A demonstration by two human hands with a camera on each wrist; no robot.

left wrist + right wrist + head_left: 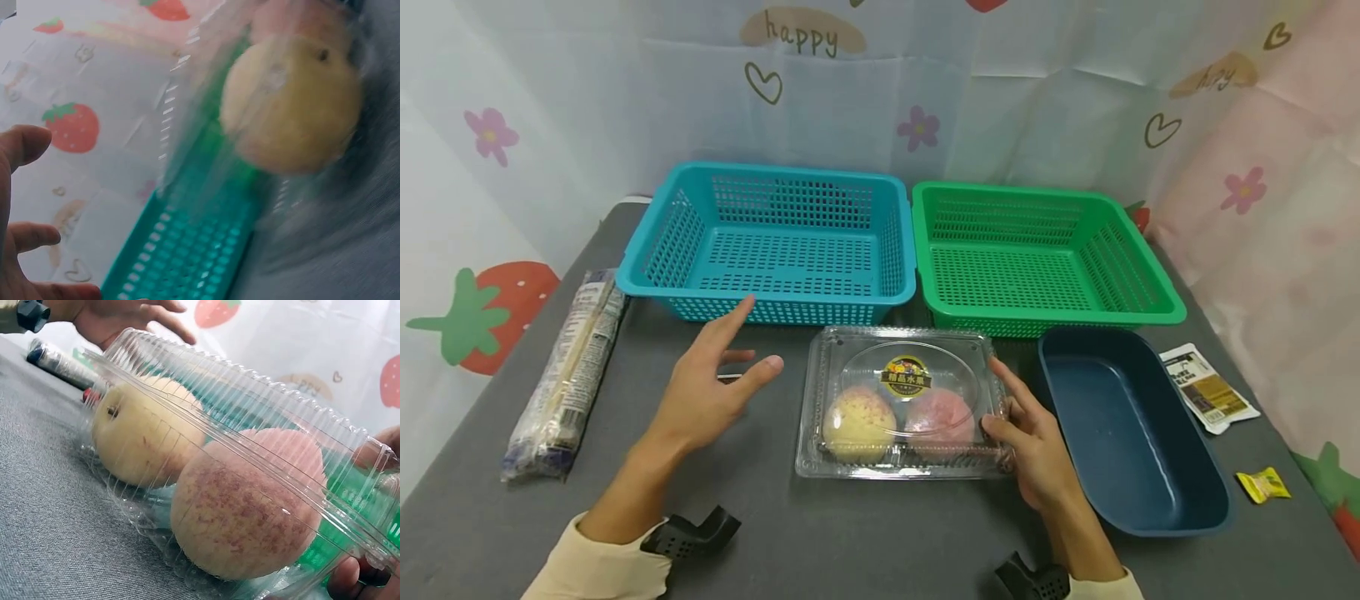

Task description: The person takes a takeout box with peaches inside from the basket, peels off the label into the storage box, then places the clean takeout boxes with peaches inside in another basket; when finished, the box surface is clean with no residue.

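Midway across the desk [850, 542], just on the near side of the blue basket [835, 302], is the clear box [895, 472], a yellow peach [859, 425] and a pink peach [940, 421] side by side inside it. The right hand [1033, 446] has hold of its right end, fingers bent about the edge, a grip that probably steadies it without pressing on the fruit. Whether that end is raised, I cannot tell. The left hand [711, 379] hangs to the left, fingers spread wide, holding nothing and apart from the box. The blue basket and the green basket [1060, 318] stand side by side along the far edge, mouths up, perhaps to leave the hands room. The tub [1123, 442] is right of the right hand, with the packet [1208, 387] and sweet [1262, 484] beyond it; the bag [565, 375] lies far left, seemingly set aside.
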